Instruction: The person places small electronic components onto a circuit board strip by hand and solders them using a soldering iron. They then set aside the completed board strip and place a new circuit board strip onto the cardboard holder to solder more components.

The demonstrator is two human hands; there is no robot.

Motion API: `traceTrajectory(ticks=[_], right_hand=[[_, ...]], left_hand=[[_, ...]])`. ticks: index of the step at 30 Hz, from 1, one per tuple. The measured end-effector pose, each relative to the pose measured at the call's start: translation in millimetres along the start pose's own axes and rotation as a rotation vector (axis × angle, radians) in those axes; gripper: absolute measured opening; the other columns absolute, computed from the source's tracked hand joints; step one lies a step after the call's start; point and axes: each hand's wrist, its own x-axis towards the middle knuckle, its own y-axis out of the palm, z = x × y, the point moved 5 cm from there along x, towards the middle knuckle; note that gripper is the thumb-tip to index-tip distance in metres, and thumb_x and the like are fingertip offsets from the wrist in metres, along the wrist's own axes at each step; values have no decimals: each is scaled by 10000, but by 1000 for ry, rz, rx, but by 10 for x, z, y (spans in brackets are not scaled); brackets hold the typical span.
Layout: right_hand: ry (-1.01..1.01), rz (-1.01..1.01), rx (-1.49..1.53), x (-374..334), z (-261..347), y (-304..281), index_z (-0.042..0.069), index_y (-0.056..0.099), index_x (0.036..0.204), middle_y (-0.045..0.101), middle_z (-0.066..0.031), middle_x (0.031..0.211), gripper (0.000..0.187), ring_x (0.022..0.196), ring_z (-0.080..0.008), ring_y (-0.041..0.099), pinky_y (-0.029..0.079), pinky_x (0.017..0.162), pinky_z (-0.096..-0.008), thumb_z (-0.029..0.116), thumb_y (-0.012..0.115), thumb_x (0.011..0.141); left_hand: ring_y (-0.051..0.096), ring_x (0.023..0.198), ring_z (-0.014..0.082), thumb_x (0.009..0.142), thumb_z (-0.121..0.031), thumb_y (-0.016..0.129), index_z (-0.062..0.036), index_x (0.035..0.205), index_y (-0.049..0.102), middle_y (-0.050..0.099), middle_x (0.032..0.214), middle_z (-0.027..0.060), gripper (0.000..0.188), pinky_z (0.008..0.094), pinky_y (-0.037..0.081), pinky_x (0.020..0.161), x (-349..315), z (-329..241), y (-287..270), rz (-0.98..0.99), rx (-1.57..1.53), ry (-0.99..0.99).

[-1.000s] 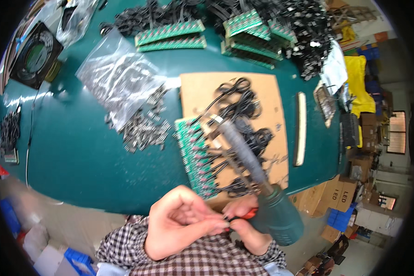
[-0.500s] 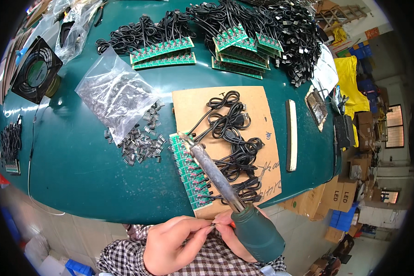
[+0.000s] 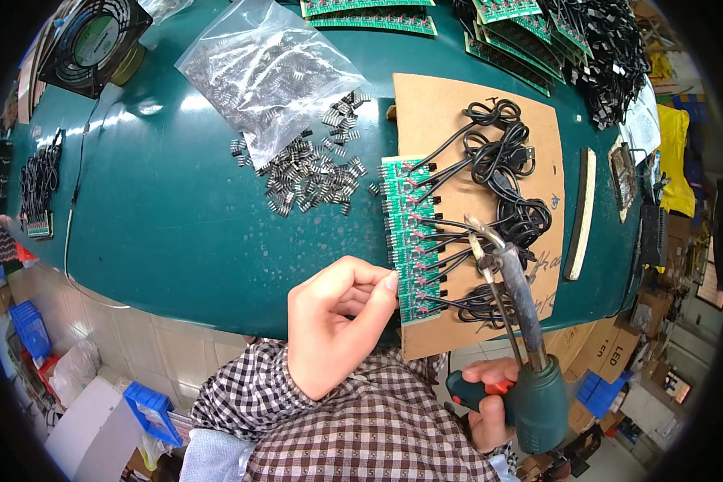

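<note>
My left hand (image 3: pixel 339 325) pinches thumb and forefinger together at the left edge of a green circuit board strip (image 3: pixel 406 197); whatever they hold is hidden. My right hand (image 3: pixel 490 395) grips a soldering iron (image 3: pixel 541 406) with a green handle and red trigger. Its metal tip points up and away over black cables (image 3: pixel 502 161), right of the board. Those cables run in tied bundles from the board's right side. Board and cables lie on a brown cardboard sheet (image 3: pixel 426 104). Small black pin connectors (image 3: pixel 313 177) are heaped to the left.
A clear plastic bag (image 3: pixel 269 72) of connectors lies behind the heap. A black fan (image 3: pixel 96 40) stands far left, near a small cable bundle (image 3: pixel 40 177). Stacked boards (image 3: pixel 510 60) and piled cables (image 3: pixel 610 80) fill the back right. A pale strip (image 3: pixel 580 213) lies right of the cardboard.
My hands have separated. The left has moved up to the board's edge; the right has moved right with the soldering iron, now away from the board. The view has shifted.
</note>
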Motion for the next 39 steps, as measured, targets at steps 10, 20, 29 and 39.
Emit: traceTrajectory(ticks=[10,20,29,39], right_hand=[[401,134,-103,-208,-24,-49,-24,427,962,519,-149,903,512,806,-234,571,489,767,-380,424,590,774],[455,100,-99,-353,-182,-177,-39,455,866,548,-161,796,512,734,-234,575,508,714,-382,435,610,748],[350,32,-42,-306,-147,-75,-66,437,837,490,-139,708,494,684,-233,557,535,649,-400,400,587,767],[369,-4,15,-362,-198,-121,-64,440,848,483,-135,709,479,693,-233,552,537,657,-415,376,608,758]], left_hand=[[588,618,95,823,-29,546,13,779,507,599,725,71,72,204,502,542,10,31,3,-14,-102,-39],[584,623,86,824,-29,545,5,778,487,598,736,73,81,195,497,543,6,37,25,-18,-82,-57],[584,623,87,828,-25,537,8,784,480,599,749,85,79,193,495,543,-4,65,25,-23,-56,-51],[576,613,83,833,-33,534,4,787,479,593,732,73,81,197,496,540,-3,50,33,-13,-102,-38]])
